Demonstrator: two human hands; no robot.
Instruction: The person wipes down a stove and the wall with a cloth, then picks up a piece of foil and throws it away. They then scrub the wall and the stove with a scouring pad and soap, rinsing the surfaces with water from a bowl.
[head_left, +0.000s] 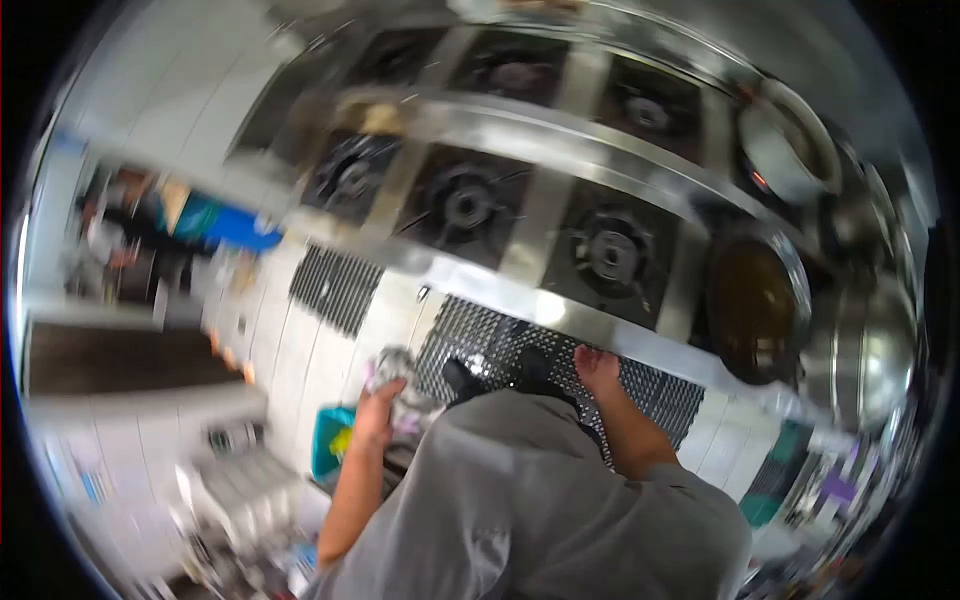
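Observation:
My left hand (376, 408) is closed around a crumpled grey-white cloth (396, 372), held low at my left side above the floor; blur hides its exact folds. To the right of my body, my right hand (597, 367) hangs with loosely bent fingers over a black perforated floor mat (660, 395). It appears to hold nothing. Ahead of both hands is a steel gas range (500, 290) with several burners, the nearest being a front burner (612, 252). Neither hand touches the range.
A wide pan of brown liquid (755, 305) sits at the range's right, near a large steel pot (860, 350) and a pale pot (790, 145). On the left are a teal bin (328, 440) and a white crate-like container (245, 490). Another mat (335, 288) lies on the tiles.

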